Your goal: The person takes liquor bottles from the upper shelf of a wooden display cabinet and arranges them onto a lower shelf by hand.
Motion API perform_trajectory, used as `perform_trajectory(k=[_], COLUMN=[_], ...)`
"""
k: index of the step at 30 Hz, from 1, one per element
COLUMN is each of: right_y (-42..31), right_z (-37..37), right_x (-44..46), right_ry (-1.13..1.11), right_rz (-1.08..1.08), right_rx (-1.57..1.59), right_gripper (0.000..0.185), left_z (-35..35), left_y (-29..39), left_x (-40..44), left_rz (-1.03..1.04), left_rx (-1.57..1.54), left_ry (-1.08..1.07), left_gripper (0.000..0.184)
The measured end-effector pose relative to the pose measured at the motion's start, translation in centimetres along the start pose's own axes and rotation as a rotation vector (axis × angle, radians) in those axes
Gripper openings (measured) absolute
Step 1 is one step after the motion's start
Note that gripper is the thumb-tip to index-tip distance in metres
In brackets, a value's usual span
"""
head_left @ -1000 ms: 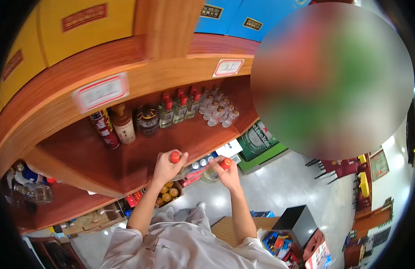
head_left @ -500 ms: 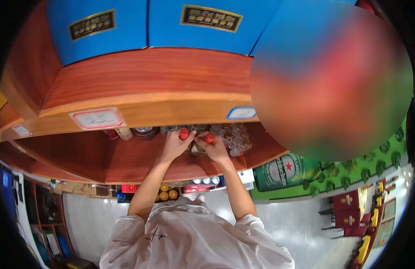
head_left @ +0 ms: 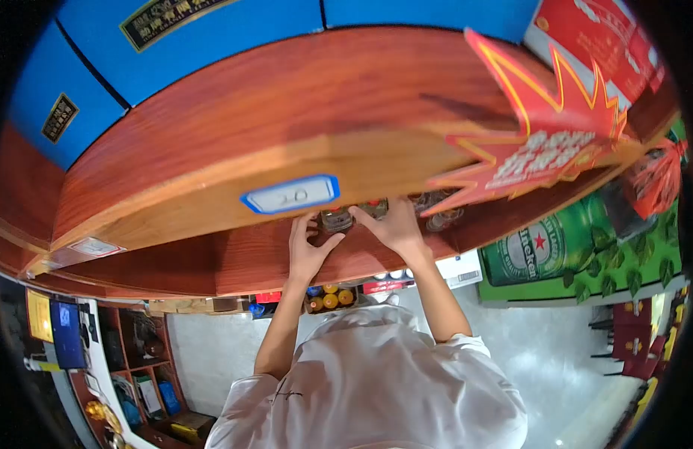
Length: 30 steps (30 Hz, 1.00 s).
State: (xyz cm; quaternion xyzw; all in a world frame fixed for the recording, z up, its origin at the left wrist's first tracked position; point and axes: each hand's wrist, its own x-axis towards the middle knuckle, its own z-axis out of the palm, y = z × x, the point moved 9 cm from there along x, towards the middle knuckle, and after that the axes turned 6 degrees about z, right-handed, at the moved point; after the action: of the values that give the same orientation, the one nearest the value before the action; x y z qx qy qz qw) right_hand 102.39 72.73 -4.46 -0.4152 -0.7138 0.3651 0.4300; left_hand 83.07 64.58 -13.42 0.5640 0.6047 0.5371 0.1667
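Note:
My left hand (head_left: 313,251) is under the upper shelf board, thumb and fingers spread in an open curve. Just beyond its thumb a clear glass bottle (head_left: 336,219) stands on the lower shelf, its top hidden by the board. My right hand (head_left: 397,230) reaches in beside it with the thumb stretched out to the left. A second glass bottle (head_left: 374,208) shows between that thumb and the fingers, whose tips are partly hidden. The right hand looks open; whether it touches the bottle is unclear.
More clear bottles (head_left: 444,217) stand right of my right hand. The board's front edge carries a price label (head_left: 290,194) and a red starburst sign (head_left: 541,150) that juts out. Blue boxes (head_left: 219,45) line the shelf above. A green Heineken display (head_left: 537,243) stands at right.
Both hands were closed around red-capped bottles; now the fingers are apart and no red caps show. The view has swung, and the hands sit further right in it.

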Motion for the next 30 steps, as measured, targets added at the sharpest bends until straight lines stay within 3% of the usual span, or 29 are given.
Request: perform_trajectory(k=[2, 5, 6, 7, 12, 15, 23, 26, 30], right_y=[-3.2, -2.9, -1.2, 2.1, 9.7, 9.6, 10.6, 10.6, 11.0], right_z=[-2.7, -3.9, -3.0, -1.6, 1.0, 1.3, 2.8, 3.1, 3.4], right_x=[-2.0, -5.7, -6.8, -7.4, -7.5, -6.2, -4.9, -4.3, -4.1], right_ry=[0.251, 0.275, 0.204, 0.086, 0.194, 0.261, 0.174, 0.165, 0.168], right_rz=[-0.086, 0.002, -0.074, 0.102, 0.276, 0.158, 0.263, 0.290, 0.316], right_rx=[-0.156, -0.218, -0.295, -0.215, -0.233, -0.384, -0.536, -0.553, -0.588], right_gripper=[0.033, 0.031, 0.033, 0.034, 0.031, 0.033, 0.035, 0.034, 0.035], left_z=[-0.3, 0.4, 0.7, 0.9, 1.4, 1.8, 2.1, 2.5, 2.3], left_y=[-0.6, -2.8, -3.0, -3.3, -2.7, -3.0, -2.7, -3.6, -3.3], left_x=[-0.8, -0.7, -0.3, 0.0, 0.9, 0.9, 1.0, 1.1, 1.2], left_rz=[0.046, -0.082, -0.075, -0.065, -0.062, -0.033, 0.005, -0.107, -0.102], left_rx=[0.069, -0.028, -0.024, -0.019, 0.006, 0.005, 0.089, 0.131, 0.136], left_ry=[0.014, -0.025, -0.022, -0.021, -0.014, 0.008, 0.124, 0.035, 0.044], left_gripper=[0.055, 0.047, 0.045, 0.042, 0.036, 0.035, 0.034, 0.045, 0.045])
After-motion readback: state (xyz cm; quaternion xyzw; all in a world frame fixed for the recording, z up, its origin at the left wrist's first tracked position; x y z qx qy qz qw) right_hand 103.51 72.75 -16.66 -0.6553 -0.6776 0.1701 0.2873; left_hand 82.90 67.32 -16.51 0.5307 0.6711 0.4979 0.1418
